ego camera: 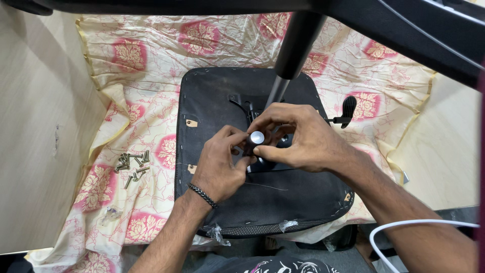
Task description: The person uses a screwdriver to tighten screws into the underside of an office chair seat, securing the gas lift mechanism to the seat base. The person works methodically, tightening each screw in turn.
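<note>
A small round silver-topped knob (256, 137) sits at the centre of the frame, on the mechanism of an upturned black chair seat (217, 101). The right hand (303, 139) pinches it, thumb below and fingers curled narrowly over the top. The left hand (222, 162), wearing a dark chain bracelet (203, 195), is closed against the dark part just left of the knob. A black gas-lift column (293, 50) rises from the mechanism toward the upper middle. A black lever (347, 108) pokes out to the right. The seat lies on a cream floral cloth (141, 65); a heap of bolts (132, 164) rests on the cloth at the left. A white cable (404, 225) curves at lower right.
</note>
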